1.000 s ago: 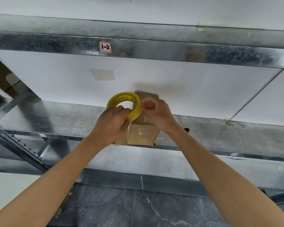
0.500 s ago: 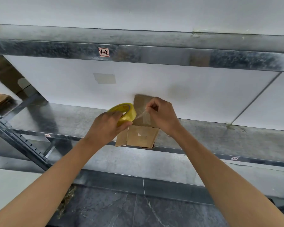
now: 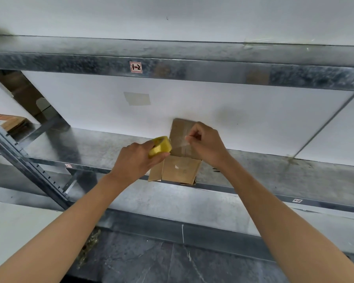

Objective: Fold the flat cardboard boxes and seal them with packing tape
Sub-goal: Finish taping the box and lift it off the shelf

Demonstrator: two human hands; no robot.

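Yellow tape roll (image 3: 160,146) gripped in left hand (image 3: 135,160), fingers curled over the rim, thumb underneath. Right hand (image 3: 206,146) pinching the free end of the clear tape strip (image 3: 179,145) between thumb and forefinger, other fingers curled in. Strip taut between roll and pinch, running over the top of the cardboard box (image 3: 180,170). Box small and brown, between the two hands, at the near edge of the galvanised metal shelf (image 3: 90,148). Near flap folded down toward the camera, left flap splayed out, far flap standing up.

Versus 1 s ago: roll lower and tipped flatter, core hole no longer facing the camera. Hands further apart, more strip paid out. Versus 0.5 s ago: gap between hands slightly wider, box in the same spot.

Writing: red-bordered label "1-2" (image 3: 135,67) on the upper beam (image 3: 213,72). Small label (image 3: 68,165) on the shelf front left of the box, another (image 3: 297,200) lower right. Both too small to read.

Surroundings: white back panel (image 3: 192,103) behind the shelf, squarish tape patch (image 3: 137,98) stuck on it. Perforated upright (image 3: 29,168) at left, flat cardboard stack (image 3: 12,123) far left. Dark stone-look floor (image 3: 151,262) below.
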